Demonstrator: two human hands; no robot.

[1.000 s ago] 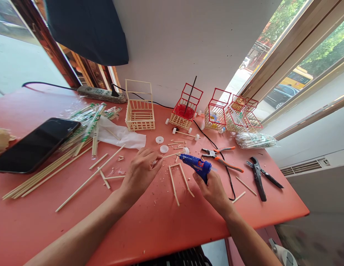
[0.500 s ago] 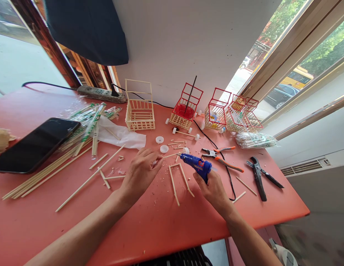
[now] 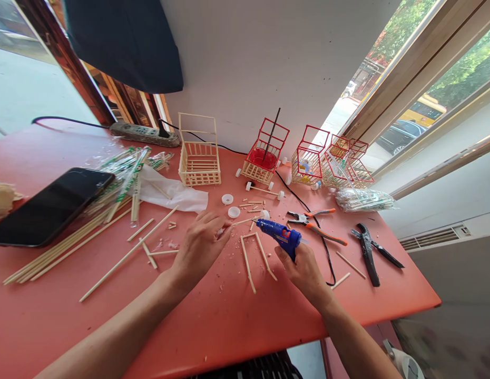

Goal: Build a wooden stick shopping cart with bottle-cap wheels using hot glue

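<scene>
I have a slim pale wooden stick (image 3: 245,221) lying just above the red tabletop (image 3: 221,337) in the middle of the work area, with a round white plastic cap (image 3: 265,214) at or just beside its far end; I cannot tell whether the two are joined. My left hand (image 3: 199,243) has its fingers closed in a pinch on the near end. My right hand (image 3: 302,263) grips a blue plastic glue gun (image 3: 282,237), its nozzle close to the cap; I cannot tell whether it touches.

I judge the step in hand to be gluing cap to stick, much like the pale stick axle with white wheels (image 3: 264,190) lying beyond. The next move calls, I think, for a steady left pinch while the glue sets, and for easing the nozzle off without nudging the cap.

Nearer me lies a U-shaped frame of pale sticks (image 3: 247,263). To the right rest orange-handled metal pliers (image 3: 324,233); at the back stand an unpainted wooden lattice basket (image 3: 199,176) and a red-railed wooden cart (image 3: 255,173).
</scene>
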